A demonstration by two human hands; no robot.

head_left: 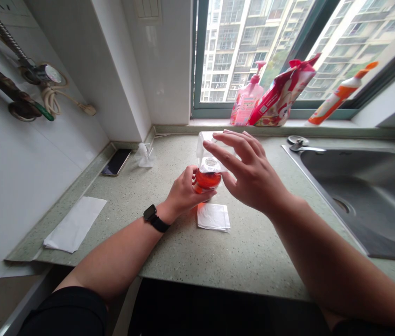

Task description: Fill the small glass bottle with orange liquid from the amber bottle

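Note:
Wrapped around a see-through orange-red container (pixel 207 181) on the counter is my left hand (pixel 182 189). A clear, whitish plastic piece (pixel 204 154) sits over its top, and a round ring shows through it. My right hand (pixel 250 170) is beside and above this plastic, fingers spread and slightly bent. Its fingertips overlap the plastic; I cannot tell whether they touch it. A folded white tissue (pixel 213 217) lies on the counter just in front of the container.
A phone (pixel 116 162), a crumpled clear plastic bag (pixel 144 155) and folded white paper (pixel 75 224) lie at left. To the right is a steel sink (pixel 323 200). A pink pump bottle (pixel 248 102), red pouch (pixel 283 95) and orange-white bottle (pixel 339 98) line the sill.

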